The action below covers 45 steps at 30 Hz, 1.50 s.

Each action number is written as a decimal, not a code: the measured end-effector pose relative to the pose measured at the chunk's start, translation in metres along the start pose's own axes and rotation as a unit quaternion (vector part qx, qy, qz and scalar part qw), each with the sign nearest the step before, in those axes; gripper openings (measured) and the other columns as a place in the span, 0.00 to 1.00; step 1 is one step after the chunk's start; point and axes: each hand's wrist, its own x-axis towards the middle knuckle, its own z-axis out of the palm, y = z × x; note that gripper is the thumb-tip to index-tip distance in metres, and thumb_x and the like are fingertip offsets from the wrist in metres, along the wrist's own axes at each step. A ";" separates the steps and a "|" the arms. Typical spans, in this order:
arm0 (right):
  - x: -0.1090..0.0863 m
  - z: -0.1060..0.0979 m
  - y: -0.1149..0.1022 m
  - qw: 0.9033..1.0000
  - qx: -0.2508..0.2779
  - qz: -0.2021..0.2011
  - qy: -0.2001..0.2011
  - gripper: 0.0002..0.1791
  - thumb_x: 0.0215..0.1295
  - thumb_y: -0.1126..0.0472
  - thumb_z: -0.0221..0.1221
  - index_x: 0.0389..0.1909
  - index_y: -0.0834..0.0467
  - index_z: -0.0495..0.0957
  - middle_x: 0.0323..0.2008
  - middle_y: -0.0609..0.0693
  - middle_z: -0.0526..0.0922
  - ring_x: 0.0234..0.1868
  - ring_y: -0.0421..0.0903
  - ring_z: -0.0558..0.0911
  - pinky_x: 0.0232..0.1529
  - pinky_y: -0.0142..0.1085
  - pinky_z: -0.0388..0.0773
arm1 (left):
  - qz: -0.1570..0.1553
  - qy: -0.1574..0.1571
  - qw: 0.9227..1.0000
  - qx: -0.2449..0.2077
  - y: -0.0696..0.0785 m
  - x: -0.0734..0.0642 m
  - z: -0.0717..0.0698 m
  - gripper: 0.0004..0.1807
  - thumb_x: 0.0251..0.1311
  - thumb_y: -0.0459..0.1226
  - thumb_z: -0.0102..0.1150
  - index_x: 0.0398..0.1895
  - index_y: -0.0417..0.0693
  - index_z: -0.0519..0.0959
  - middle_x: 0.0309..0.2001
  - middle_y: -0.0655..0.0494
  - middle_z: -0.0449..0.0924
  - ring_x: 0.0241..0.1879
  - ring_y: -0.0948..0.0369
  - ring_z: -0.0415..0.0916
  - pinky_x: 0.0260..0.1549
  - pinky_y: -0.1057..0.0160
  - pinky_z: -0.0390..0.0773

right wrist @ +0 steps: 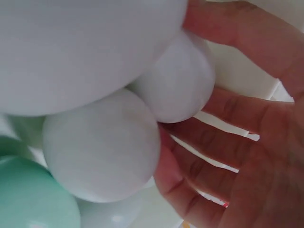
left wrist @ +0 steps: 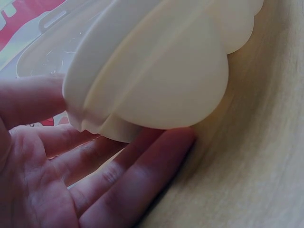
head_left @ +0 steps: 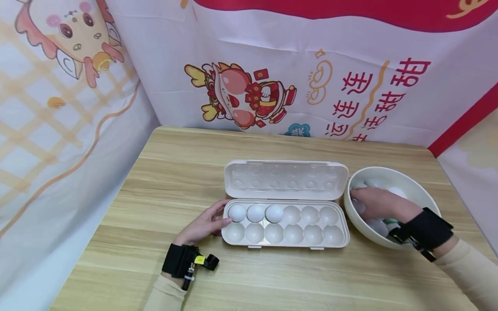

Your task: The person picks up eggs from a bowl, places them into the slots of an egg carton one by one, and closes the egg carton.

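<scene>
A cream plastic egg box point(head_left: 285, 222) lies with its lid point(head_left: 288, 179) open behind it. White eggs point(head_left: 256, 213) fill the three leftmost cups of its back row. At its left end my left hand point(head_left: 206, 222) grips the rim, the thumb on top and the fingers point(left wrist: 142, 178) below, as the left wrist view shows. Inside a cream bowl point(head_left: 420, 190) to the right, my right hand point(head_left: 379, 202) holds a white egg point(right wrist: 178, 80) between thumb and fingers. Other white eggs point(right wrist: 102, 145) and a green egg point(right wrist: 35, 194) lie close to it.
Everything stands on a wooden table point(head_left: 155, 185). Behind it hangs a printed white and red cloth point(head_left: 155, 47), and another patterned cloth point(head_left: 50, 142) covers the left side. The bowl stands right beside the egg box.
</scene>
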 end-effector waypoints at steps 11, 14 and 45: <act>-0.009 0.001 0.000 0.999 -0.013 -0.013 0.032 0.24 0.38 0.58 0.69 0.41 0.57 0.75 0.34 0.49 0.78 0.31 0.45 0.73 0.33 0.44 0.76 | 0.000 0.001 1.000 0.001 -0.001 0.001 0.000 0.31 0.63 0.35 0.52 0.67 0.45 0.54 0.63 0.32 0.59 0.48 0.49 0.74 0.36 0.57 0.81; -0.012 -0.003 -0.002 0.999 -0.013 -0.002 0.032 0.27 0.38 0.56 0.70 0.44 0.57 0.75 0.36 0.51 0.79 0.33 0.46 0.73 0.33 0.44 0.76 | 0.000 0.001 1.000 0.000 -0.001 0.001 0.000 0.31 0.63 0.34 0.51 0.67 0.45 0.54 0.63 0.32 0.59 0.48 0.49 0.74 0.36 0.57 0.81; -0.040 -0.039 -0.033 0.995 -0.063 0.022 0.068 0.34 0.36 0.50 0.73 0.46 0.60 0.75 0.40 0.56 0.79 0.30 0.45 0.73 0.27 0.39 0.78 | -0.001 -0.003 1.000 0.006 -0.002 0.002 -0.002 0.31 0.63 0.37 0.52 0.67 0.47 0.54 0.64 0.33 0.58 0.49 0.47 0.73 0.38 0.56 0.80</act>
